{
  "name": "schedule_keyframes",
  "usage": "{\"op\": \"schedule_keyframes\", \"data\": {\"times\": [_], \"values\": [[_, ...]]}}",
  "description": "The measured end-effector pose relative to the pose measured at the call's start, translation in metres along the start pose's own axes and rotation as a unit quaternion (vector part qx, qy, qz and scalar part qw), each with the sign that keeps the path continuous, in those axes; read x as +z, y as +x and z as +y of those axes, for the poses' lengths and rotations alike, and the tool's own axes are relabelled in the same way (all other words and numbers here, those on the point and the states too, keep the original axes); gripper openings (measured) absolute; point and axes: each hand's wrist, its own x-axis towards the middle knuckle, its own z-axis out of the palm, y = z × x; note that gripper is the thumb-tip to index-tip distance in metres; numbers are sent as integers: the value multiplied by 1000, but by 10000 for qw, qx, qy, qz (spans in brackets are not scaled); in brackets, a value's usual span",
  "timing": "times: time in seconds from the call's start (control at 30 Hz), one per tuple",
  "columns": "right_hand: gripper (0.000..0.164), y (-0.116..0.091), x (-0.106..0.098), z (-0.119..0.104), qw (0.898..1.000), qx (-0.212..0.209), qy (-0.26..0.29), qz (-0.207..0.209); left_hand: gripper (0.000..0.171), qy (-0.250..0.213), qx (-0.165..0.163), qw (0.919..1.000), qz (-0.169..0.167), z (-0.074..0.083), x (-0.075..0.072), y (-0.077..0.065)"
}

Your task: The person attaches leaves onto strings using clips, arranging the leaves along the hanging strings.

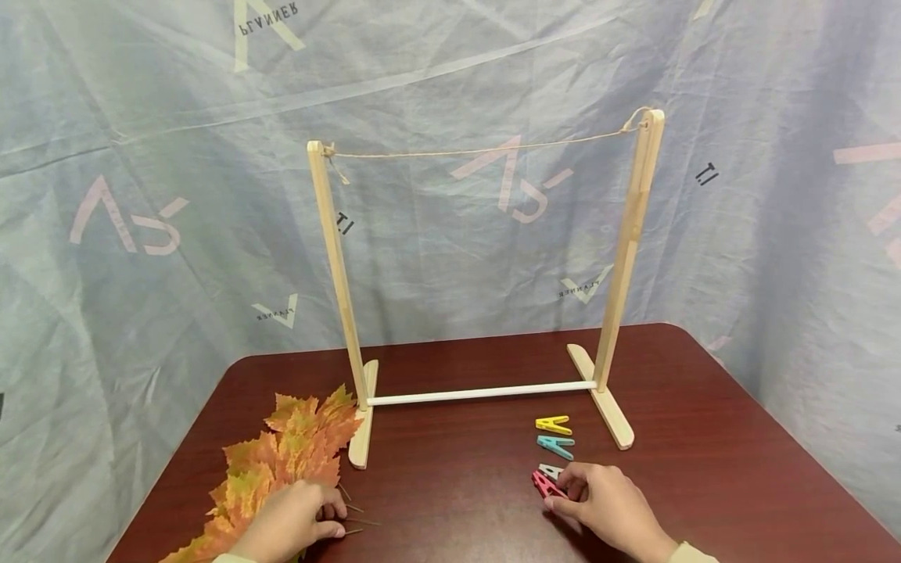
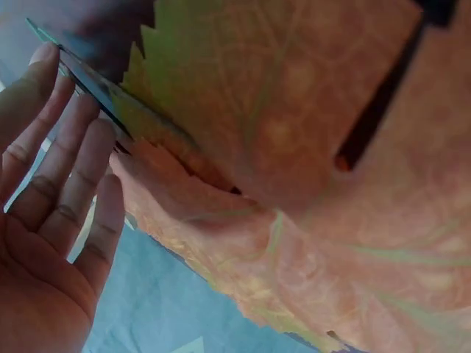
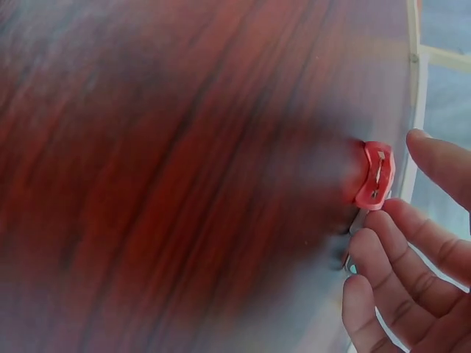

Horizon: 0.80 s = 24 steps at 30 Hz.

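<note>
Pose | left hand over leaves | right hand angled inward at red clothespin | grip: both apart

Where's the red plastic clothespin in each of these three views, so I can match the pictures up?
Head: the red plastic clothespin is low, right of centre, just below the pale grey clothespin.
Left wrist: not in it.
Right wrist: red clothespin right of centre, about mid-height.
Shared landmark, head and right wrist: the dark reddish-brown wood-grain table, also filling much of the right wrist picture.
</note>
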Motion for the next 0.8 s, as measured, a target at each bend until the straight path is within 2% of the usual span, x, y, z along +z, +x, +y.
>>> {"op": "schedule_keyframes", "data": {"times": [0.23,0.4,0.63,0.8], "values": [[32,1,2,-7,9983,316,-489,52,17,324,309,9990,27,1,0,-1],[36,1,3,-10,9961,457,-757,56,18,463,540,9974,-76,0,0,-1],[37,0,3,-12,9955,475,-818,-42,18,214,455,9976,-468,0,0,2],[34,1,5,-12,9950,501,-867,-56,20,189,507,9973,-505,1,1,2]]}}
